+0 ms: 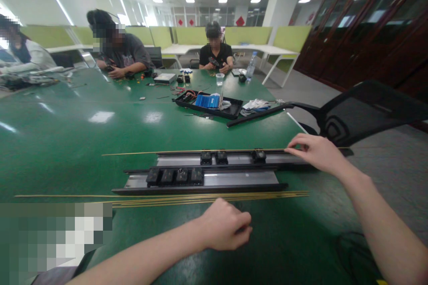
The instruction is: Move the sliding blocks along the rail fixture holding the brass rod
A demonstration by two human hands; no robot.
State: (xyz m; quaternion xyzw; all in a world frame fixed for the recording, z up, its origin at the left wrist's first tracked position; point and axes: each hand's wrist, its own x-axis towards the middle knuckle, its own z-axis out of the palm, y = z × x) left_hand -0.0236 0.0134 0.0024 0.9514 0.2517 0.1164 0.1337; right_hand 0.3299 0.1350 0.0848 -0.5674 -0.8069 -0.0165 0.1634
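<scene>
My right hand (310,151) pinches a long, thin, brass-coloured rod (150,152) between thumb and fingertips. The rod lies lengthwise along the back edge of the far rail (183,160), a silver channel with black sides. Three black blocks (221,156) sit apart in that rail. In front of it, a near rail (240,178) carries several black blocks (182,177) side by side at its left part. A loose bundle of similar rods (254,195) rests before the near rail. My left hand (227,225) hovers just in front of the bundle, fingers curled, nothing visible in them.
Further back on the green table (127,129) stand a black tray (230,111) with a blue finned part (207,100), cloth gloves (256,107), a black bar (254,117), a cup (220,79) and a bottle (251,67). Several people sit beyond. A mesh chair (364,111) is at right.
</scene>
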